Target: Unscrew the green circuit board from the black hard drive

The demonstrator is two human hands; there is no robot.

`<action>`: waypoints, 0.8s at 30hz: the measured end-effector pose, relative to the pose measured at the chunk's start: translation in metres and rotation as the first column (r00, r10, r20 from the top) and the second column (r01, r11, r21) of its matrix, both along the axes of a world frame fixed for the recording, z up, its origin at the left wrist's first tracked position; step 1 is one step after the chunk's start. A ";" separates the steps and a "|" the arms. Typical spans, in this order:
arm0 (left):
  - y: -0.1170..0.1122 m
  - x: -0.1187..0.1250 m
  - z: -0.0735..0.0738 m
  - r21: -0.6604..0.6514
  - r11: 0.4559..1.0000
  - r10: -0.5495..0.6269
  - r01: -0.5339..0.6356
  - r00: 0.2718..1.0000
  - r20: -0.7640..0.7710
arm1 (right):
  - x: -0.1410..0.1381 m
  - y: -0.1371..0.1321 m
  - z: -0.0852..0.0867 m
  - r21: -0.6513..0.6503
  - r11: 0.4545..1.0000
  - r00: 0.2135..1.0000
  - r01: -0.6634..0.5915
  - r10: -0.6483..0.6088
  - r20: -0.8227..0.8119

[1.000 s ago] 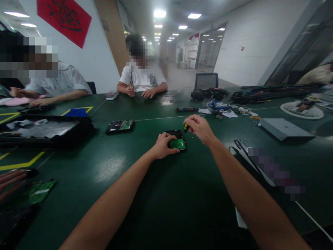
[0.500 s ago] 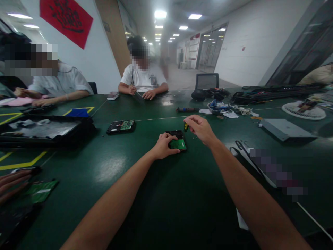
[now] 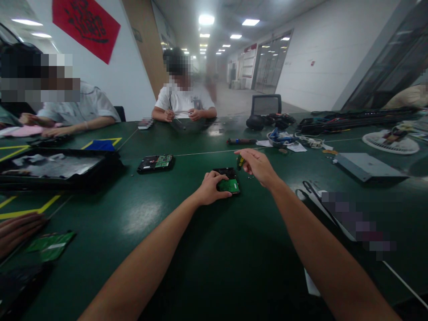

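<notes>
A black hard drive with a green circuit board on top lies on the dark green table in front of me. My left hand grips its left edge, fingers curled over the board. My right hand hovers just right of the drive's far end, fingers pinched on a small yellow-and-black screwdriver that points down at the drive. A few tiny screws lie on the table under the right hand.
A second hard drive lies to the left, a black tray further left. A grey flat box, cables and tools sit right. People sit across; another person's hand rests by a green board.
My right hand has shifted slightly and its fingers have loosened around the screwdriver. The person opposite has brought both hands together. The hand at lower left has moved a little.
</notes>
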State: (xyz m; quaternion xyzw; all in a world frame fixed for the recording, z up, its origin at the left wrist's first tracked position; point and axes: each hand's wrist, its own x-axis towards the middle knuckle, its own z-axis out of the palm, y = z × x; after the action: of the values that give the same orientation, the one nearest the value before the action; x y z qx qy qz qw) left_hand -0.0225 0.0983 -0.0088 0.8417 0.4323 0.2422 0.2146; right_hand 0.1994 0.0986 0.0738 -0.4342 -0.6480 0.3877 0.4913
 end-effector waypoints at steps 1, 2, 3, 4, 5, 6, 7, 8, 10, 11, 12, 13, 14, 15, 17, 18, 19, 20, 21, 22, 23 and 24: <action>0.000 0.000 0.000 0.004 1.000 0.001 -0.001 1.000 0.000 | 0.000 0.000 0.000 0.014 1.000 1.000 0.020 -0.020 0.020; 0.000 0.000 0.000 0.007 1.000 0.002 -0.002 1.000 -0.001 | 0.000 0.001 0.000 0.023 0.999 0.999 0.042 -0.043 0.028; 0.000 0.000 0.000 0.007 1.000 0.001 -0.001 1.000 -0.002 | 0.000 0.001 0.000 0.022 0.998 0.998 0.062 -0.063 0.021; 0.000 0.000 0.000 0.007 1.000 0.000 0.000 1.000 -0.002 | 0.000 0.001 0.000 0.011 0.997 0.997 0.076 -0.076 -0.001; 0.000 0.000 0.000 0.008 1.000 0.000 0.000 1.000 -0.003 | 0.000 0.001 0.000 -0.007 0.997 0.996 0.080 -0.080 -0.028; 0.000 0.000 -0.001 0.011 1.000 0.000 0.000 1.000 -0.003 | -0.001 0.001 0.000 -0.026 0.997 0.996 0.073 -0.075 -0.054; 0.000 0.001 -0.001 0.017 1.000 0.001 -0.001 1.000 -0.002 | -0.001 0.001 0.000 -0.039 0.998 0.996 0.058 -0.061 -0.072; 0.000 0.001 -0.001 0.023 1.000 0.003 -0.003 1.000 0.001 | -0.001 0.001 0.000 -0.045 0.998 0.996 0.039 -0.043 -0.080; 0.000 0.001 -0.001 0.030 1.000 0.005 -0.005 1.000 0.005 | -0.002 0.000 0.000 -0.034 0.999 0.998 0.012 -0.015 -0.067; 0.000 0.001 -0.001 0.029 1.000 0.004 -0.005 1.000 0.005 | -0.002 0.000 0.000 -0.024 1.000 0.999 0.008 -0.009 -0.053; 0.000 0.001 -0.001 0.027 1.000 0.004 -0.004 1.000 0.004 | -0.002 0.000 0.000 -0.011 1.000 0.999 0.012 -0.012 -0.036; 0.000 0.001 -0.001 0.025 1.000 0.004 -0.004 1.000 0.001 | -0.002 0.000 0.000 0.006 1.000 1.000 0.024 -0.024 -0.011; 0.000 0.001 -0.001 0.025 1.000 0.004 -0.004 1.000 -0.001 | -0.001 0.000 -0.001 0.031 0.998 0.999 0.045 -0.046 0.023; 0.000 0.001 -0.001 0.027 1.000 0.003 -0.003 1.000 -0.004 | -0.001 0.000 -0.002 0.064 0.995 0.995 0.071 -0.075 0.063; 0.000 0.001 0.000 0.028 1.000 0.002 -0.002 1.000 -0.006 | 0.000 0.000 -0.003 0.129 0.984 0.979 0.124 -0.143 0.143; 0.000 0.001 0.000 0.026 1.000 0.002 -0.002 1.000 -0.007 | 0.000 0.001 -0.004 0.151 0.978 0.970 0.147 -0.172 0.171; 0.000 0.001 0.000 0.023 1.000 0.003 -0.003 1.000 -0.008 | 0.001 0.001 -0.005 0.161 0.973 0.964 0.164 -0.193 0.185; -0.001 0.001 0.001 0.019 1.000 0.004 -0.004 1.000 -0.010 | 0.001 0.001 -0.005 0.163 0.971 0.960 0.176 -0.206 0.189; -0.001 0.001 0.001 0.013 1.000 0.005 -0.005 1.000 -0.011 | 0.001 0.001 -0.006 0.164 0.969 0.959 0.183 -0.213 0.189; -0.001 0.001 0.001 0.009 1.000 0.006 -0.006 1.000 -0.010 | 0.001 0.001 -0.006 0.169 0.968 0.958 0.187 -0.217 0.186; -0.001 0.001 0.002 0.005 1.000 0.004 -0.004 1.000 -0.008 | 0.000 0.001 -0.006 0.182 0.965 0.957 0.187 -0.221 0.188; -0.002 0.001 0.002 0.001 1.000 0.003 -0.003 1.000 -0.005 | 0.000 0.000 -0.005 0.204 0.962 0.954 0.183 -0.224 0.200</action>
State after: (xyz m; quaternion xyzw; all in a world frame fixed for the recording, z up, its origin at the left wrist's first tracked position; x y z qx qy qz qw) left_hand -0.0217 0.0967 -0.0066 0.8419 0.4337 0.2407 0.2127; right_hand 0.1998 0.0985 0.0685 -0.4923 -0.6830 0.2227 0.4914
